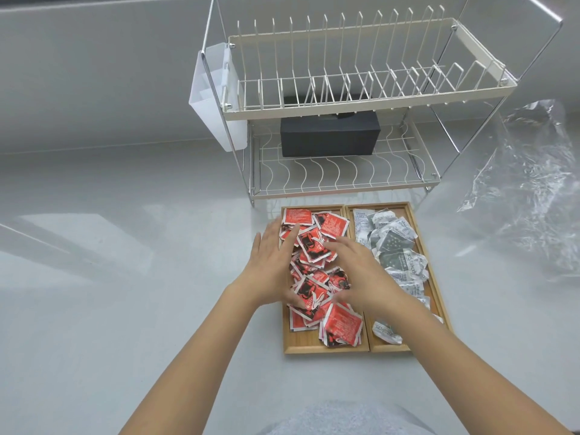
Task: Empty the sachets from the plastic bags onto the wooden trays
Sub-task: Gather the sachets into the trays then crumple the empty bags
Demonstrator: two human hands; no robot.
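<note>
Head view: left hand (272, 265) and right hand (361, 273), fingers spread flat, cover part of the red sachets (326, 277) on the left tray (314, 346); grey sachets (398, 255) beside.

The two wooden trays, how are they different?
The left tray holds red sachets; the right tray holds grey and white sachets. Both hands, the left hand and the right hand, lie open on the left tray's pile; nothing touches the right tray's pile. Both trays are light wood, the same shape, and sit side by side.
</note>
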